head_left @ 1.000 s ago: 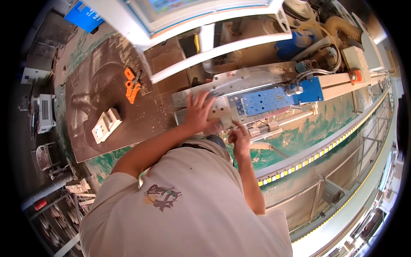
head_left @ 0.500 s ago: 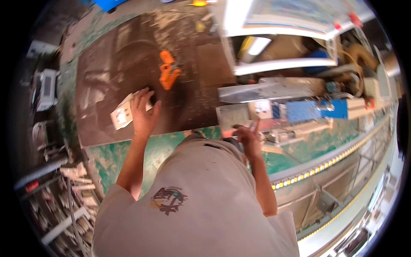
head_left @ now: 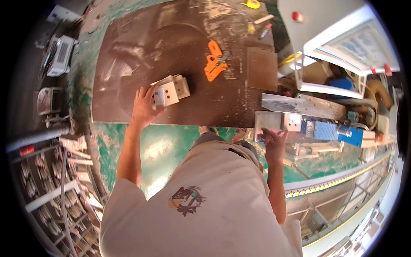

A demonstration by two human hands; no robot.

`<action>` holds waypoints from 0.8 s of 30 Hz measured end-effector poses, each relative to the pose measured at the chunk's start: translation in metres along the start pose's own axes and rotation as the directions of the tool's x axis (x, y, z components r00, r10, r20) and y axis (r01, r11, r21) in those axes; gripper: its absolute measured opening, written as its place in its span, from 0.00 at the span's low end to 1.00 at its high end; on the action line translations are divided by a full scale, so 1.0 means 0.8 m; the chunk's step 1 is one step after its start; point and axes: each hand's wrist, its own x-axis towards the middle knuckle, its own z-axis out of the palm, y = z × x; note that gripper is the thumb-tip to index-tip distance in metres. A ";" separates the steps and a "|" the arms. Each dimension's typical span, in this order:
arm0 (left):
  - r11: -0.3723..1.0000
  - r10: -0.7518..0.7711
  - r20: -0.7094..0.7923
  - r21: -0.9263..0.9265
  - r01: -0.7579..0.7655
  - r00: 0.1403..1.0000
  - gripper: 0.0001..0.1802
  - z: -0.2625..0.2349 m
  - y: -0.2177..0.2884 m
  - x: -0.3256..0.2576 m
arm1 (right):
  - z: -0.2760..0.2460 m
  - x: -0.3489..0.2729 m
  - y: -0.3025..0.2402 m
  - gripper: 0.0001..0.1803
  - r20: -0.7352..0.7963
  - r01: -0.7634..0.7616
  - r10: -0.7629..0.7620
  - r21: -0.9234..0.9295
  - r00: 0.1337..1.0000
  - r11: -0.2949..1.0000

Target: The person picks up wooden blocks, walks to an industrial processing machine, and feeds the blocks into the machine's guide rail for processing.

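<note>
My left hand [head_left: 145, 106] is at the near left side of a small stack of pale wooden blocks [head_left: 172, 92] on the brown board table. Its fingers and thumb close round the edge of the front block, which has dark round holes and a light patch. My right hand [head_left: 274, 143] is at the near edge of a grey metal plate [head_left: 269, 119], fingers apart, and its fingertips look dark. Just beyond it, another pale block with holes [head_left: 293, 121] sits by the plate's right end. I see nothing clearly held in the right hand.
An orange clamp-like tool [head_left: 215, 62] lies on the brown table [head_left: 141, 55]. A long metal guard [head_left: 299, 105], a blue fixture [head_left: 325, 130] and a white-framed screen [head_left: 359, 47] stand to the right. Wood offcuts [head_left: 64, 192] fill a rack at lower left.
The view has shifted, so the table things appear further right. My left hand has gone from the right side of the block stack to its near left side. My right hand stays by the plate.
</note>
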 end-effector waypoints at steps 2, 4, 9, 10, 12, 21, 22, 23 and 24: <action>0.998 0.017 -0.036 -0.068 -0.020 0.999 0.49 0.011 0.031 -0.006 | 0.005 -0.004 -0.009 0.57 -0.035 0.000 0.002 0.040 0.999 0.999; 0.980 0.017 -0.047 -0.198 -0.026 0.999 0.49 0.027 0.079 -0.013 | 0.010 -0.004 -0.014 0.59 -0.089 0.018 -0.015 0.039 0.996 0.999; 0.945 0.104 0.070 -0.318 -0.077 0.992 0.50 0.096 0.181 -0.012 | 0.038 -0.017 -0.024 0.62 -0.158 0.113 -0.129 -0.108 0.979 0.988; 0.951 0.102 0.118 -0.303 -0.062 0.988 0.50 0.109 0.193 -0.008 | 0.037 -0.017 -0.023 0.62 -0.156 0.108 -0.126 -0.119 0.980 0.987; 0.967 0.082 0.126 -0.250 -0.049 0.989 0.49 0.133 0.211 -0.002 | 0.035 -0.021 -0.025 0.62 -0.156 0.097 -0.116 -0.120 0.981 0.988; 0.994 0.107 0.230 -0.057 -0.096 0.967 0.54 0.172 0.216 0.012 | 0.016 -0.012 -0.061 0.57 -0.147 0.154 -0.185 -0.199 0.972 0.968; 0.994 0.104 0.242 -0.058 -0.093 0.965 0.53 0.171 0.218 0.015 | 0.005 -0.011 -0.072 0.56 -0.142 0.159 -0.189 -0.199 0.972 0.967; 0.994 0.101 0.254 -0.059 -0.089 0.962 0.53 0.170 0.220 0.018 | -0.007 -0.009 -0.085 0.56 -0.136 0.163 -0.192 -0.199 0.972 0.966; 0.993 0.109 0.255 -0.063 -0.096 0.961 0.52 0.167 0.222 0.021 | -0.019 -0.008 -0.098 0.55 -0.129 0.166 -0.194 -0.199 0.973 0.966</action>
